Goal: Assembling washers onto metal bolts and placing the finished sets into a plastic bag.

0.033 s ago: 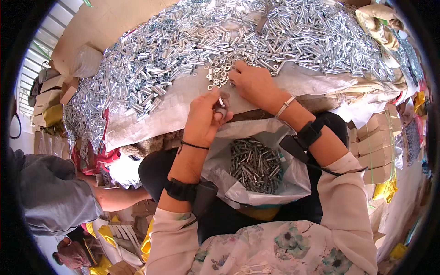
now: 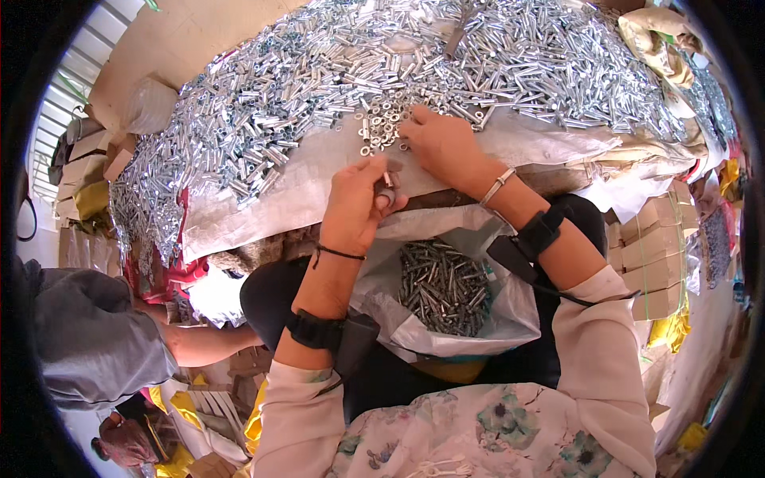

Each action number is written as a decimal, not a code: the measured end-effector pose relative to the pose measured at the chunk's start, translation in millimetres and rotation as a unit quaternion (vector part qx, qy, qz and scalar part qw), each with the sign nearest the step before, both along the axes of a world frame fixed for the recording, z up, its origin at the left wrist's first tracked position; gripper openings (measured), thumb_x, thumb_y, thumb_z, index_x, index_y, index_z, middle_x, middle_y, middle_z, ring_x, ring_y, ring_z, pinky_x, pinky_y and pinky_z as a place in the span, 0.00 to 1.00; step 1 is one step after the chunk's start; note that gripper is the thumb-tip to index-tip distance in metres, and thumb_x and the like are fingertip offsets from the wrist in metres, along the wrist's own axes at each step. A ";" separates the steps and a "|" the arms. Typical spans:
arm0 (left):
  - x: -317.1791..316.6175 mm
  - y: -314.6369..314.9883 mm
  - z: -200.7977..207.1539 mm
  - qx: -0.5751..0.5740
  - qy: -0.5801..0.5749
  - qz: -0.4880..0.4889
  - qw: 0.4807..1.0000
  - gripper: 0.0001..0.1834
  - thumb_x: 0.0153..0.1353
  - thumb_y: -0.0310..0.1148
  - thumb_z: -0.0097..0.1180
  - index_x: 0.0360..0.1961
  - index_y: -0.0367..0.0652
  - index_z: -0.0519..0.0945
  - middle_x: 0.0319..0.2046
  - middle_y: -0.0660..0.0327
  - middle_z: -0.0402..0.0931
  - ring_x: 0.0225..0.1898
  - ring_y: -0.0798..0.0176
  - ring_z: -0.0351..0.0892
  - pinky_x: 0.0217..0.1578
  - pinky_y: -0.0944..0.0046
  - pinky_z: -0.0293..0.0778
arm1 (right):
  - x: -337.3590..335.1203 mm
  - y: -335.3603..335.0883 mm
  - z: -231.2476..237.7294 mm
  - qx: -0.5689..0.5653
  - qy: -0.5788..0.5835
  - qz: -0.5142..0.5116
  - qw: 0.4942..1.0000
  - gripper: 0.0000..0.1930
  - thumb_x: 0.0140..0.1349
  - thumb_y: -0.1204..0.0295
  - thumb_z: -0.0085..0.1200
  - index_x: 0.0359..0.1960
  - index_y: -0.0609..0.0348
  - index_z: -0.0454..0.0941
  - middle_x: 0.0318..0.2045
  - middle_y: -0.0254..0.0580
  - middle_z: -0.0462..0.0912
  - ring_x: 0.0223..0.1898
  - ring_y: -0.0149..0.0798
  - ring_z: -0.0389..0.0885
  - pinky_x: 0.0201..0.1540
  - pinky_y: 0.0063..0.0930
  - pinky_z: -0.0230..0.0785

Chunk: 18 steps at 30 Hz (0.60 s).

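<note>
My left hand [image 2: 355,201] is closed, its fingers and thumb pinching a small shiny metal bolt [image 2: 387,180] above the front edge of the work surface. Over a small heap of metal nuts and washers [image 2: 385,127], my right hand [image 2: 446,147] is bent down with its fingertips curled together among the rings. Whatever those fingertips grip is hidden. Below both hands, an open white plastic bag [image 2: 518,319] rests between my legs, holding many darker metal bolts [image 2: 445,288].
A wide pile of shiny metal bolts and sleeves [image 2: 550,68] covers the far surface, over a pale sheet [image 2: 271,205]. Strapped cardboard boxes [image 2: 655,251] stand at right. Another person's arm [image 2: 211,346] comes in from the left. Cartons [image 2: 92,163] are stacked far left.
</note>
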<state>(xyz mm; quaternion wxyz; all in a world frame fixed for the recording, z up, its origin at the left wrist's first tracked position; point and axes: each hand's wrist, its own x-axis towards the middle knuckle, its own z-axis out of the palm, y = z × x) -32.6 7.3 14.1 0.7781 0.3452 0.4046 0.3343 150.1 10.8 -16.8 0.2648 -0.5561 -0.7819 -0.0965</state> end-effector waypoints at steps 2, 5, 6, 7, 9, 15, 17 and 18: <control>5.0 -2.0 -0.2 0.074 0.079 -0.060 0.992 0.13 0.65 0.36 0.51 0.38 0.36 0.79 0.22 0.70 0.71 0.14 0.79 0.62 0.26 0.71 0.76 | 5.8 -2.1 -5.2 0.052 0.075 0.018 0.996 0.04 0.56 0.75 0.51 0.32 0.58 0.75 0.28 0.41 0.75 0.24 0.43 0.79 0.25 0.35 0.71; 6.6 -7.5 1.5 0.083 0.126 -0.107 0.983 0.13 0.65 0.37 0.52 0.39 0.36 0.80 0.20 0.71 0.69 0.14 0.80 0.60 0.26 0.71 0.77 | 8.5 -12.2 2.7 -0.036 0.275 0.157 0.948 0.05 0.56 0.79 0.50 0.34 0.62 0.75 0.28 0.41 0.76 0.22 0.37 0.79 0.25 0.29 0.70; 7.8 -8.8 2.6 0.082 0.125 -0.109 0.983 0.13 0.65 0.37 0.52 0.39 0.36 0.80 0.20 0.71 0.69 0.14 0.80 0.60 0.26 0.71 0.77 | 9.1 -17.2 3.7 -0.037 0.275 0.154 0.948 0.05 0.56 0.79 0.50 0.34 0.62 0.75 0.28 0.41 0.76 0.22 0.37 0.79 0.25 0.29 0.70; 8.3 -9.8 4.6 0.088 0.112 -0.118 0.983 0.13 0.64 0.37 0.52 0.38 0.37 0.80 0.20 0.71 0.69 0.14 0.80 0.60 0.26 0.71 0.77 | 9.0 -22.8 4.3 -0.041 0.291 0.159 0.943 0.04 0.55 0.77 0.51 0.33 0.61 0.75 0.26 0.44 0.76 0.25 0.43 0.78 0.27 0.34 0.70; 10.8 -12.0 6.4 0.094 0.098 -0.127 0.983 0.12 0.64 0.36 0.53 0.38 0.38 0.80 0.19 0.71 0.68 0.13 0.80 0.59 0.26 0.71 0.78 | 7.8 -32.0 5.8 -0.045 0.306 0.163 0.937 0.04 0.54 0.76 0.52 0.31 0.61 0.75 0.25 0.48 0.76 0.27 0.48 0.77 0.28 0.38 0.69; 12.8 -12.1 6.3 0.121 0.066 -0.095 0.986 0.08 0.61 0.30 0.55 0.33 0.36 0.80 0.22 0.67 0.71 0.21 0.75 0.70 0.24 0.68 0.81 | 3.2 -34.5 8.9 -0.058 0.364 0.107 0.923 0.06 0.58 0.81 0.50 0.36 0.63 0.75 0.28 0.42 0.76 0.22 0.34 0.78 0.26 0.26 0.70; 11.4 -13.0 6.0 0.120 0.073 -0.077 0.987 0.08 0.61 0.30 0.54 0.33 0.35 0.79 0.22 0.67 0.70 0.21 0.74 0.70 0.24 0.67 0.81 | 3.3 -34.2 7.3 0.014 0.241 0.131 0.961 0.09 0.57 0.80 0.50 0.40 0.61 0.74 0.29 0.43 0.75 0.23 0.40 0.78 0.25 0.29 0.70; 10.2 -13.3 4.7 0.119 0.073 -0.074 0.987 0.08 0.61 0.30 0.54 0.33 0.35 0.79 0.22 0.67 0.70 0.21 0.74 0.70 0.24 0.67 0.81 | 1.6 -35.6 9.1 0.012 0.241 0.134 0.961 0.09 0.57 0.80 0.50 0.40 0.61 0.74 0.29 0.43 0.75 0.23 0.40 0.78 0.25 0.29 0.70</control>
